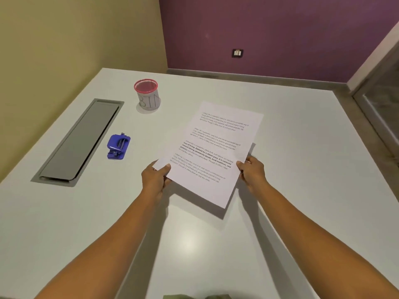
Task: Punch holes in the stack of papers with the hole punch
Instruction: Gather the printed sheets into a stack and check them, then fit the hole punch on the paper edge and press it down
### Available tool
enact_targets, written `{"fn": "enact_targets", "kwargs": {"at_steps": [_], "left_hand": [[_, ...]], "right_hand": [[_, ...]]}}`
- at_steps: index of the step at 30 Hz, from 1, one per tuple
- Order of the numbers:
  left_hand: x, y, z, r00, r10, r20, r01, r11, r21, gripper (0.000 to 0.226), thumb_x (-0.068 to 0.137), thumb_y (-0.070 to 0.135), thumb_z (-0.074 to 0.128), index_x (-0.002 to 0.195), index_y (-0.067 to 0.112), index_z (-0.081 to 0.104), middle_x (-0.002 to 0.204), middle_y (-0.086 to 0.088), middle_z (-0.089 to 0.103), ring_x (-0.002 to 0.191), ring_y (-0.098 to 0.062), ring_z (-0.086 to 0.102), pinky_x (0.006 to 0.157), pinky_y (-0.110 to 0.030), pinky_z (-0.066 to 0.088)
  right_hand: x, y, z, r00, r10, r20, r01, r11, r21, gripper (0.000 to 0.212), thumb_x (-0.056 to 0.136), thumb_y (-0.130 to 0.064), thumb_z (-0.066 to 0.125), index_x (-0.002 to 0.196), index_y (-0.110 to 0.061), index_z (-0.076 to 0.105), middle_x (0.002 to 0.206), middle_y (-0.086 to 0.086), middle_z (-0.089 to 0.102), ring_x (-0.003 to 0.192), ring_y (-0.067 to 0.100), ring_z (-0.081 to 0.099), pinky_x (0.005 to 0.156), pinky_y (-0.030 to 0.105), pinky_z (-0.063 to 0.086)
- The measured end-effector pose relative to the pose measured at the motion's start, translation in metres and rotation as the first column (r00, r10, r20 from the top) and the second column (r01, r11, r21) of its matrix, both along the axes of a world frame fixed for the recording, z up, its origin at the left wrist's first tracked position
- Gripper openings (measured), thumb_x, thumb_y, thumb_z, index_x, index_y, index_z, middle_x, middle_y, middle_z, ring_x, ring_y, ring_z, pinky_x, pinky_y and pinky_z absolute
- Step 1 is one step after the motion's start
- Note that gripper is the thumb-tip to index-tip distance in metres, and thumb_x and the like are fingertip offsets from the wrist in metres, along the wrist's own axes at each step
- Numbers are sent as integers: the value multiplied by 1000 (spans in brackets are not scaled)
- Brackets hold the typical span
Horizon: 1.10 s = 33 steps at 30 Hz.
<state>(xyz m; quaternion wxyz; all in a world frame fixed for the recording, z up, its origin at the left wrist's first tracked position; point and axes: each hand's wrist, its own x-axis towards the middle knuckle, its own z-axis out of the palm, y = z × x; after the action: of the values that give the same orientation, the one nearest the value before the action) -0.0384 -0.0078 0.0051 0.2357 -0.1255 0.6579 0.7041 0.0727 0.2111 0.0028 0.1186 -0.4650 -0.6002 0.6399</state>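
The papers (212, 152) are gripped at both side edges, near the bottom: the left edge is pinched by the left hand (155, 176), thumb on top, and the right edge by the right hand (252, 172). The printed stack is held tilted above the white table (302, 169), its shadow cast beneath the near corner. The blue punch (118, 146) is set on the table to the left, apart from the papers, beside a grey hatch (79, 141). A red-rimmed cup (147, 96) marked "BIN" is placed farther back.
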Motion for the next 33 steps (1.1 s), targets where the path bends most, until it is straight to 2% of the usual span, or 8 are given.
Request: {"fn": "enact_targets", "kwargs": {"at_steps": [3,8,11,17,21,26,30,33], "left_hand": [[-22,-13,3,1000,1,7,-1,999,51,29,87,-2,55,110,14,56,88,-3,66,61,-10,65,61,-19,56],[-72,-35,10,1000,-13,6,13,998,56,27,88,-2,55,112,9,53,90,-4,66,77,-21,66,57,-17,56],[-105,-48,12,998,-15,-61,12,998,-62,23,88,0,55,108,10,56,87,-1,65,74,-18,64,60,-17,55],[-164,-72,4,979,-9,-203,-71,921,-383,14,83,0,58,94,5,65,75,-5,60,66,-20,57,53,-18,50],[-189,-83,-4,965,-73,-253,-94,803,-588,26,85,6,58,111,2,62,109,-15,64,89,-30,60,72,-31,48],[-210,-90,-14,981,-149,-121,22,713,-701,34,84,18,64,112,-1,59,114,-24,63,100,-40,63,90,-48,52],[-216,-89,-17,982,-181,-55,87,691,-717,32,83,21,66,99,-6,61,104,-27,65,81,-35,58,86,-46,53],[-222,-90,-19,986,-164,-28,97,705,-703,31,81,19,69,97,-6,60,94,-23,61,78,-33,57,84,-47,54]], "right_hand": [[-9,5,-3,999,13,39,-13,1000,19,20,87,-4,53,104,-12,60,108,13,67,86,27,61,87,45,52],[-24,6,-4,998,-18,64,16,1000,26,29,89,-3,51,117,-8,57,114,13,65,98,32,64,94,49,50],[-31,5,-11,994,-22,105,18,999,36,26,89,-4,51,113,-12,58,113,15,66,97,34,64,93,51,50],[-42,-2,-19,995,-59,85,60,998,-9,29,90,0,48,117,-7,57,109,13,65,94,29,62,83,36,53],[-48,-5,-22,993,-97,71,100,994,-39,28,91,2,46,117,-3,55,105,14,63,94,30,61,98,45,47],[-52,-7,-23,987,-157,26,159,984,-83,25,93,3,43,113,-6,55,104,14,61,75,20,61,77,33,54],[-52,-7,-26,982,-184,37,187,978,-93,30,93,4,42,121,1,51,105,16,62,85,26,62,90,41,52],[-53,-10,-25,981,-194,33,196,973,-120,28,93,3,42,118,-3,53,88,7,64,70,17,64,65,23,57]]}}
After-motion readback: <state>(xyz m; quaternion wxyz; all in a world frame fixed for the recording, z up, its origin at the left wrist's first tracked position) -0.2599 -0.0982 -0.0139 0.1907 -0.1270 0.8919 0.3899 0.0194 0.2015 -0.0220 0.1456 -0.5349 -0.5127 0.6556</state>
